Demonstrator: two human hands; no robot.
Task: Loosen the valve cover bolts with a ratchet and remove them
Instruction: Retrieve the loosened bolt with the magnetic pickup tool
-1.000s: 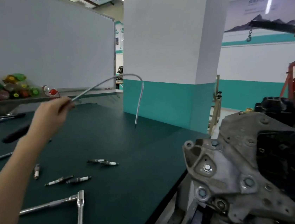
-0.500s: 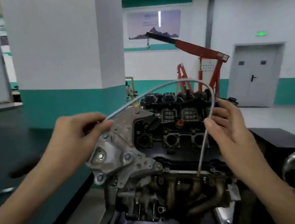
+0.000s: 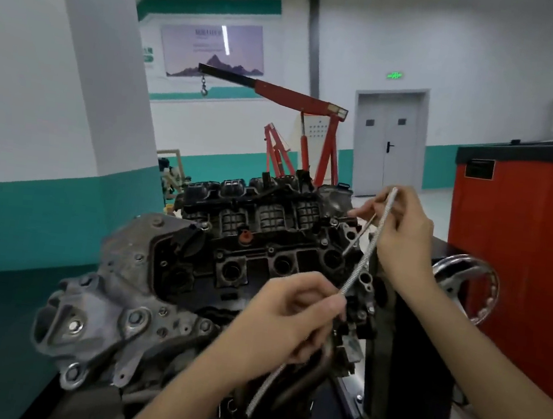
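Gripping one flexible steel pickup shaft [image 3: 363,257] in both hands, we lean over the engine [image 3: 113,294]. Nearest, our left hand [image 3: 290,317] curls its fingers round the lower coil. Beyond it, our right hand [image 3: 403,234] pinches the upper bend and aims the thin tip down at the far corner of the black valve cover [image 3: 200,262].

We judge the shaft light and springy, best steered close to its tip. The cover bolts, seated in that cover, are likely small, steel and oily, so easily dropped; a socket square on the head seems the sure hold.

We count one shaft, one engine and no ratchet in view; the bolts are too small to number. Behind stand one red hoist [image 3: 298,96] and one red cabinet [image 3: 521,254].
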